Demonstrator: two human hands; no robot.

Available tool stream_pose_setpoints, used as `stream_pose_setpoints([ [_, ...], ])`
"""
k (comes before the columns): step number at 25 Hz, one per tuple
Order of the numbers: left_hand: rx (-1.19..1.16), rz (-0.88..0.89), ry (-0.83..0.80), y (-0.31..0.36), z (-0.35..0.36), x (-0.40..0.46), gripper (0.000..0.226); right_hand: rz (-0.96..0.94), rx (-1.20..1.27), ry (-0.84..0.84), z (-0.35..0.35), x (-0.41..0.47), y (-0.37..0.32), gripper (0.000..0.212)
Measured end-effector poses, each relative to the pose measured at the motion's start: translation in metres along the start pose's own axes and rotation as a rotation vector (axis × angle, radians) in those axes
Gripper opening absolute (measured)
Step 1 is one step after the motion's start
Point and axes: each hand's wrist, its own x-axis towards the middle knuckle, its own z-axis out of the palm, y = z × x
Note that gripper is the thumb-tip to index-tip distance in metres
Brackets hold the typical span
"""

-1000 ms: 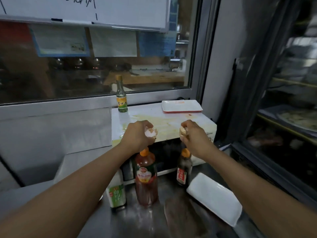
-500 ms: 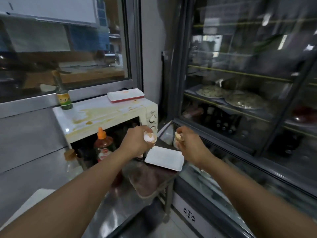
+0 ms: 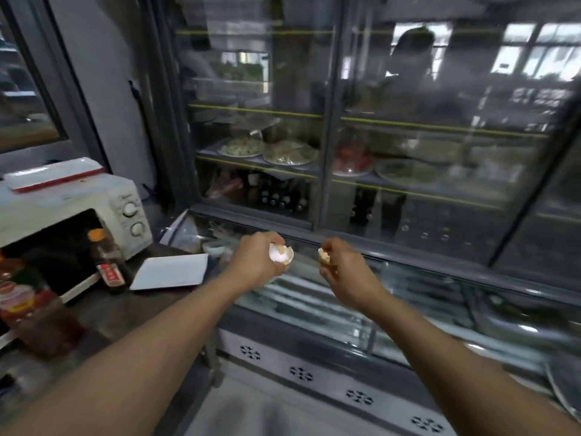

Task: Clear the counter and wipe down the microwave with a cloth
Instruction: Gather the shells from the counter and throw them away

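My left hand [image 3: 256, 259] grips a broken eggshell half [image 3: 280, 253], its white inside facing up. A smaller eggshell piece [image 3: 324, 256] sits in my right hand [image 3: 342, 268]. Both hands hover over the glass top of a low display freezer [image 3: 330, 309], to the right of the counter. The white microwave [image 3: 78, 206] stands at the far left on the dark counter [image 3: 132, 306], with a white and red tray [image 3: 50, 177] lying on its top. No cloth is in view.
On the counter stand a dark sauce bottle with an orange cap [image 3: 108, 262], a red sauce bottle [image 3: 28, 306] and a flat white plate [image 3: 171, 272]. A tall glass-door fridge [image 3: 330, 127] with plates of food fills the background.
My view has swung right, away from the microwave toward the fridge. Both hands, still holding the eggshell pieces, have moved off the counter to over the display freezer.
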Motion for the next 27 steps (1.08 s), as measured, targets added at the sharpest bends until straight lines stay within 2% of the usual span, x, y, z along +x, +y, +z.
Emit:
stream_pose_setpoints([
  [4, -0.027, 0.056, -0.092, 0.079, 0.064, -0.026, 0.049, 0.112, -0.019, 0.056, -0.054, -0.072, 0.059, 0.03],
  [10, -0.063, 0.23, -0.197, 0.203, 0.151, -0.081, 0.049, 0.274, -0.082, 0.136, -0.146, -0.196, 0.135, 0.024],
  [13, -0.097, 0.319, -0.263, 0.26, 0.19, -0.106, 0.045, 0.364, -0.115, 0.193, -0.187, -0.253, 0.165, 0.029],
  [27, -0.183, 0.813, -0.627, 0.528, 0.367, -0.213, 0.037, 0.954, -0.265, 0.52, -0.341, -0.494, 0.273, 0.034],
])
